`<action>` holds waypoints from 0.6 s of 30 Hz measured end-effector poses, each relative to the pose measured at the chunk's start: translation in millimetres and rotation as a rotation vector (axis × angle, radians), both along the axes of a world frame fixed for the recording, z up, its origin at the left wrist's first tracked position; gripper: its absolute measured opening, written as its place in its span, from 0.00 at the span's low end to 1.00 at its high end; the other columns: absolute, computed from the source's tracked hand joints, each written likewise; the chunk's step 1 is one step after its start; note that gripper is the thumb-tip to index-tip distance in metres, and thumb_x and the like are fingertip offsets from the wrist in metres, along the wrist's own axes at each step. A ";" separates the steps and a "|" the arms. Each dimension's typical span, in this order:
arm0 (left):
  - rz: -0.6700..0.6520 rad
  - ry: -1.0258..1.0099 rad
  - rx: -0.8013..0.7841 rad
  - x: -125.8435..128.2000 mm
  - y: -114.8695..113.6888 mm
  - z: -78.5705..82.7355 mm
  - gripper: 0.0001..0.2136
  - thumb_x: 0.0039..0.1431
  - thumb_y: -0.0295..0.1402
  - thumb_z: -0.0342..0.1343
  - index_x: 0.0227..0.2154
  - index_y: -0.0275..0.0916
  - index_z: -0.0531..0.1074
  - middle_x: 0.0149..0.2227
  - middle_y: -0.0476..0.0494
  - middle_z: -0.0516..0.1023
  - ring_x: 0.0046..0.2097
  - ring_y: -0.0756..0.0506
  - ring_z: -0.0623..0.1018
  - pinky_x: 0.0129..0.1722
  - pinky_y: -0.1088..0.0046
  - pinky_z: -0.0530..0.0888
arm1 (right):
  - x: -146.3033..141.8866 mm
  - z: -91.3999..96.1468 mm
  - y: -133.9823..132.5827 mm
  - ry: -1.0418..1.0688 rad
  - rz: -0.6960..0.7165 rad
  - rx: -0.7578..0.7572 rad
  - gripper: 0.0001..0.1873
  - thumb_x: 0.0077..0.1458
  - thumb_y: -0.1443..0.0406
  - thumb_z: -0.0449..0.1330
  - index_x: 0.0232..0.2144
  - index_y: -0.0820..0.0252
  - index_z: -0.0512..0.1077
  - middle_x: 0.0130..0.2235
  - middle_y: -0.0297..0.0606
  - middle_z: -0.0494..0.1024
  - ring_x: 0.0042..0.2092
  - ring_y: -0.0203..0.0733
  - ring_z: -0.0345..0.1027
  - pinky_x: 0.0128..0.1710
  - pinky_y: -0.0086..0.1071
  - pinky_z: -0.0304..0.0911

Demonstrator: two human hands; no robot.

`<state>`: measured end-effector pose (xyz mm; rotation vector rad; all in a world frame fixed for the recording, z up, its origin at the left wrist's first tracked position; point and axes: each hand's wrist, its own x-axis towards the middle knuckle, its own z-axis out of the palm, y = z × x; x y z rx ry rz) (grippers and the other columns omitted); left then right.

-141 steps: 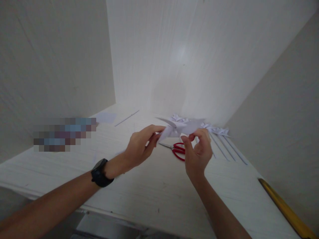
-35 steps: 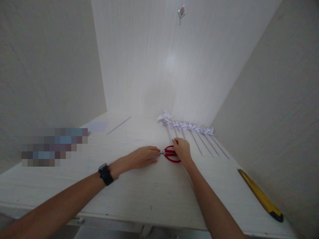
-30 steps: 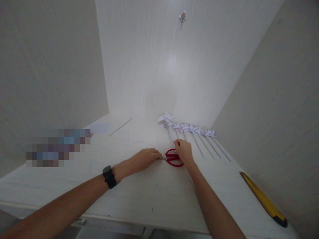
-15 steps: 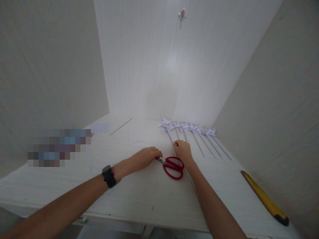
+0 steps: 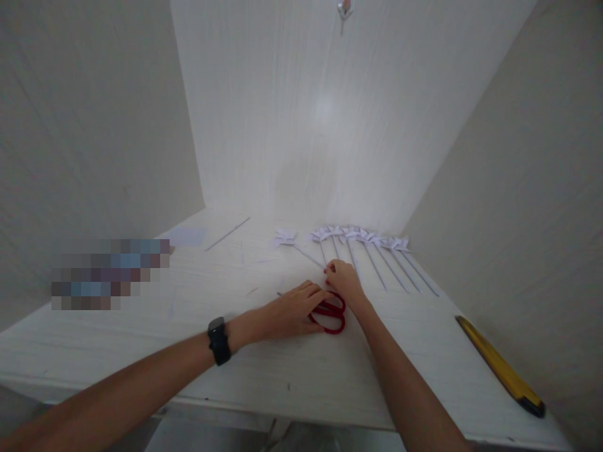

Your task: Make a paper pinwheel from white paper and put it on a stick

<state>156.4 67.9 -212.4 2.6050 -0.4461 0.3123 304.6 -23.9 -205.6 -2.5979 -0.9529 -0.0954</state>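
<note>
My left hand (image 5: 304, 309), with a dark watch on its wrist, lies over the red-handled scissors (image 5: 335, 331). Its fingers and thumb close about the near part of the handles and cover the pivot and most of the blades. Just to the right, my right hand (image 5: 345, 280) pinches the lower end of a thin paper stick. That stick belongs to a white paper pinwheel (image 5: 285, 237), whose folded head points away to the left. Beyond my right hand, several similar white paper pinwheels (image 5: 370, 237) lie side by side, heads toward the back wall.
A loose thin stick (image 5: 228, 233) and a pale paper sheet (image 5: 187, 236) lie at the back left. A yellow cutter knife (image 5: 500, 365) rests along the right wall. Blurred-out items occupy the left edge. Walls enclose the white table (image 5: 264, 383) on three sides.
My left hand has slid right from the scissors' blades onto their handles. The pinwheel in my right hand has swung left, away from the row.
</note>
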 end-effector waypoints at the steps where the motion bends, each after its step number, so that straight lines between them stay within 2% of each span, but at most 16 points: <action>1: -0.015 -0.001 -0.005 0.5 2.2 -1.0 0.27 0.50 0.33 0.62 0.53 0.37 0.62 0.49 0.37 0.69 0.51 0.40 0.67 0.52 0.61 0.67 | 2.0 -0.8 -0.5 0.005 0.002 0.018 0.12 0.57 0.69 0.51 0.34 0.63 0.75 0.32 0.42 0.79 0.36 0.39 0.71 0.35 0.28 0.57; 3: -0.050 -0.008 -0.030 0.8 6.7 -2.6 0.30 0.48 0.32 0.63 0.55 0.38 0.61 0.49 0.37 0.68 0.50 0.41 0.67 0.51 0.63 0.67 | 6.8 -2.6 -1.3 0.013 0.007 0.058 0.12 0.57 0.70 0.50 0.33 0.63 0.74 0.32 0.42 0.79 0.36 0.39 0.71 0.35 0.28 0.57; 6: -0.102 -0.023 -0.062 -0.2 10.8 -2.9 0.28 0.50 0.33 0.62 0.54 0.40 0.62 0.50 0.38 0.66 0.50 0.42 0.66 0.50 0.65 0.67 | 15.3 -6.1 -1.3 0.022 0.021 0.126 0.12 0.58 0.70 0.49 0.33 0.62 0.72 0.32 0.40 0.80 0.35 0.38 0.71 0.35 0.27 0.57; 12: -0.148 0.013 0.016 -2.9 11.1 1.0 0.23 0.51 0.33 0.61 0.51 0.37 0.66 0.47 0.37 0.68 0.48 0.41 0.67 0.49 0.66 0.67 | 27.1 -13.6 2.0 0.023 0.079 0.238 0.11 0.60 0.69 0.47 0.36 0.61 0.69 0.35 0.37 0.80 0.37 0.36 0.71 0.36 0.26 0.58; 15: -0.160 0.004 0.013 -3.1 11.7 -1.0 0.24 0.50 0.33 0.62 0.51 0.37 0.67 0.48 0.38 0.68 0.48 0.41 0.67 0.49 0.67 0.67 | 26.2 -13.7 2.9 -0.003 0.094 0.258 0.10 0.59 0.68 0.48 0.36 0.61 0.70 0.35 0.38 0.79 0.37 0.37 0.71 0.36 0.27 0.58; 18: -0.177 0.000 0.009 -2.5 13.3 -4.6 0.25 0.49 0.32 0.62 0.52 0.39 0.66 0.48 0.39 0.68 0.49 0.42 0.67 0.49 0.67 0.67 | 20.8 -9.5 3.4 -0.058 0.063 0.275 0.11 0.59 0.68 0.48 0.37 0.64 0.70 0.38 0.42 0.77 0.40 0.39 0.69 0.39 0.28 0.58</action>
